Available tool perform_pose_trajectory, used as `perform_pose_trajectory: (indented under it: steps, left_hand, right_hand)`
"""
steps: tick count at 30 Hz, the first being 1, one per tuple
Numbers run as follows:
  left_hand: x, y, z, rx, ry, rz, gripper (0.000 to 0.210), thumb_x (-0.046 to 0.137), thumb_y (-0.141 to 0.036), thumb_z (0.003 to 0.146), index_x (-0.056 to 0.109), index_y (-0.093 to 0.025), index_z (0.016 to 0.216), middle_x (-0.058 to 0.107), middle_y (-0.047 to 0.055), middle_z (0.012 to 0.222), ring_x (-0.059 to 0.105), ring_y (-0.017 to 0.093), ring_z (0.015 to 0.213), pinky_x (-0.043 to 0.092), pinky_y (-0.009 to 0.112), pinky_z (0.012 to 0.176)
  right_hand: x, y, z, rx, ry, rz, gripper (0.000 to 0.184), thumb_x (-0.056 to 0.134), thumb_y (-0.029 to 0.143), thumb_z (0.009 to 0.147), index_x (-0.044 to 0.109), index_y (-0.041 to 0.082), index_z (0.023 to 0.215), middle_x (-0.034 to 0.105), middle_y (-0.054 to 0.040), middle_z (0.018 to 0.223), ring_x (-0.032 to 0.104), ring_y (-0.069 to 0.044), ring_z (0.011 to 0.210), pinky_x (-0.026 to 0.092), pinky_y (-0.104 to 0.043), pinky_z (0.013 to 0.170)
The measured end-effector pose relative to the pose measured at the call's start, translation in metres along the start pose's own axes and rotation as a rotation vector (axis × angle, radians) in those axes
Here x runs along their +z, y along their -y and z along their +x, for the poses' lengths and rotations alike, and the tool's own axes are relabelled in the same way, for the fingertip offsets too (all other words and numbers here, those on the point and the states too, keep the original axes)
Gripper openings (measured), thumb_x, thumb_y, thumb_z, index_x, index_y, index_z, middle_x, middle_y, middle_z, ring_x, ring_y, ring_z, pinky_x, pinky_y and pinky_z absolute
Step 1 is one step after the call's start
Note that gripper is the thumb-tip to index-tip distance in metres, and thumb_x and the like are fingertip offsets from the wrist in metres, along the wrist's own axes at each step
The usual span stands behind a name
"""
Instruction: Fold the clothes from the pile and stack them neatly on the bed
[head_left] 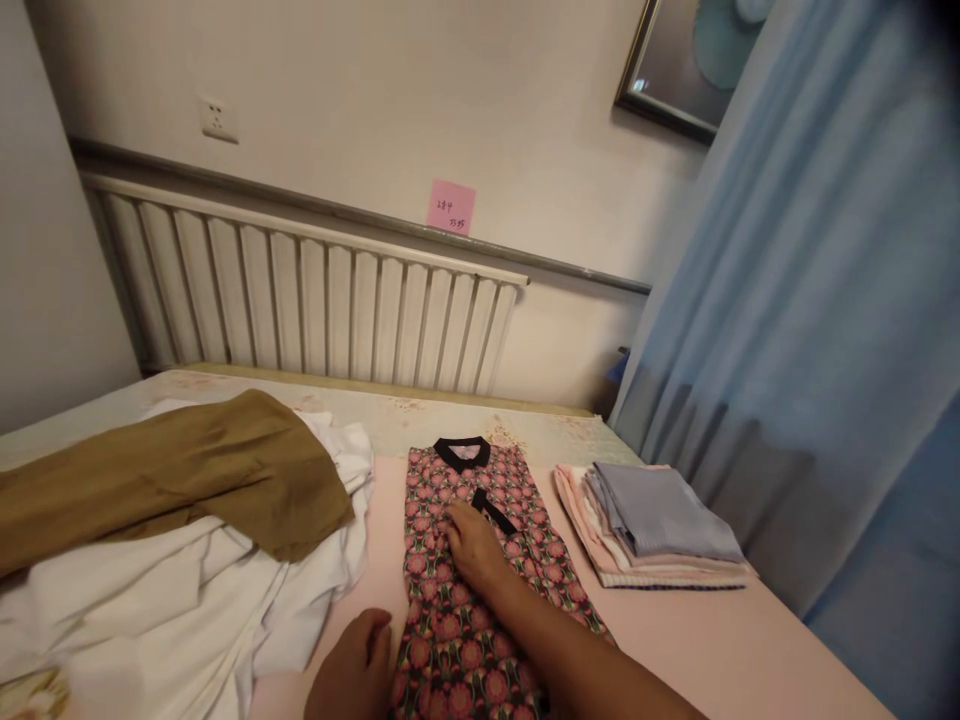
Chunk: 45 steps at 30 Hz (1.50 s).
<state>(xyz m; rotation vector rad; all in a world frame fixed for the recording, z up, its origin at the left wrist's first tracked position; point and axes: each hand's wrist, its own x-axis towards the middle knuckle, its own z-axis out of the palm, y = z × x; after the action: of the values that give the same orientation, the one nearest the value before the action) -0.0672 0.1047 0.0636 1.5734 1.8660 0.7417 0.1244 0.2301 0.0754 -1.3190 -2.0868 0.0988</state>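
Observation:
A short-sleeved-looking shirt (465, 600) with a pink flower print and a black collar lies lengthwise in front of me, its collar at the far end. One black-edged sleeve cuff (496, 512) is folded in over the shirt's body. On the cloth just beside that cuff rests my right hand (474, 545), open, with its fingers lying on the print. My left hand (352, 660) is at the shirt's near left edge, its fingers curled in. Whatever those fingers hold, if anything, is hidden behind the hand.
To the left, a brown garment (247, 470) lies over rumpled white cloth (150, 610). A stack of folded clothes (660, 525), grey-blue on top, sits to the right. Beyond the bed (757, 650) are a radiator (315, 290) and, at right, a blue curtain (795, 300).

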Motion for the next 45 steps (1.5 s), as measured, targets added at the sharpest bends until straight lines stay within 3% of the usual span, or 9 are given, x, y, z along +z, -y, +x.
perform_pose_trajectory:
  steps: [5,12,19,22,27,34,38,45]
  left_hand:
    - [-0.002,-0.002,-0.001,0.013,-0.011,0.009,0.029,0.032,-0.031,0.088,0.059,-0.025,0.097,0.069,0.003,0.106,0.063,0.021,0.1,0.044,0.032,0.085]
    - [-0.003,-0.005,-0.004,0.031,-0.019,0.026,0.028,0.032,-0.029,0.088,0.059,-0.024,0.094,0.069,0.003,0.105,0.062,0.02,0.099,0.042,0.031,0.084]
    - [-0.002,-0.008,-0.009,0.047,0.013,0.005,0.027,0.032,-0.032,0.089,0.058,-0.025,0.087,0.07,0.001,0.091,0.063,0.019,0.087,0.04,0.028,0.073]
    - [-0.002,-0.008,-0.01,0.038,0.036,-0.039,0.026,0.035,-0.032,0.089,0.06,-0.024,0.09,0.071,0.001,0.09,0.064,0.02,0.089,0.042,0.028,0.075]
    - [0.0,-0.005,-0.01,-0.025,0.135,-0.206,0.029,0.04,-0.036,0.086,0.061,-0.02,0.098,0.072,0.004,0.098,0.065,0.021,0.097,0.045,0.029,0.082]
    - [0.01,-0.011,-0.019,0.011,0.279,-0.252,0.029,0.049,-0.029,0.074,0.066,-0.017,0.094,0.074,0.004,0.093,0.066,0.022,0.089,0.048,0.027,0.073]
    - [0.012,-0.016,-0.025,0.058,0.339,-0.3,0.031,0.054,-0.034,0.071,0.068,-0.018,0.093,0.074,0.003,0.096,0.065,0.024,0.092,0.049,0.028,0.076]
    - [0.009,-0.012,-0.022,-0.014,0.278,-0.428,0.05,0.044,-0.052,0.079,0.065,-0.013,0.104,0.072,0.008,0.105,0.064,0.024,0.099,0.048,0.032,0.086]
  right_hand:
    - [-0.021,-0.019,-0.027,-0.002,0.064,-0.142,0.04,0.05,0.018,0.088,0.056,0.017,0.128,0.055,-0.0099,0.134,0.045,-0.022,0.129,0.033,-0.037,0.11]
    - [-0.013,-0.027,-0.053,-0.048,0.146,-0.267,0.044,0.047,0.033,0.094,0.047,0.026,0.137,0.042,-0.0071,0.146,0.033,-0.026,0.137,0.026,-0.047,0.112]
    - [-0.012,-0.028,-0.052,-0.048,0.123,-0.27,0.042,0.046,0.032,0.094,0.049,0.025,0.136,0.046,-0.0065,0.144,0.035,-0.023,0.136,0.026,-0.044,0.112]
    - [-0.012,-0.028,-0.053,-0.049,0.113,-0.27,0.042,0.045,0.03,0.094,0.049,0.025,0.135,0.047,-0.0064,0.143,0.036,-0.023,0.135,0.027,-0.044,0.112]
    - [-0.013,-0.027,-0.053,-0.041,0.12,-0.266,0.042,0.045,0.029,0.094,0.05,0.024,0.135,0.047,-0.0063,0.143,0.036,-0.023,0.135,0.026,-0.044,0.111]
    - [-0.015,-0.026,-0.052,-0.044,0.121,-0.272,0.041,0.045,0.028,0.094,0.051,0.023,0.134,0.047,-0.0068,0.143,0.036,-0.023,0.135,0.026,-0.043,0.111]
    - [-0.014,-0.027,-0.052,-0.042,0.119,-0.255,0.041,0.045,0.027,0.094,0.051,0.023,0.133,0.047,-0.0064,0.143,0.036,-0.023,0.135,0.025,-0.043,0.112]
    - [-0.011,-0.03,-0.054,-0.055,0.107,-0.263,0.041,0.044,0.027,0.094,0.051,0.023,0.134,0.047,-0.006,0.143,0.037,-0.022,0.135,0.024,-0.042,0.112]
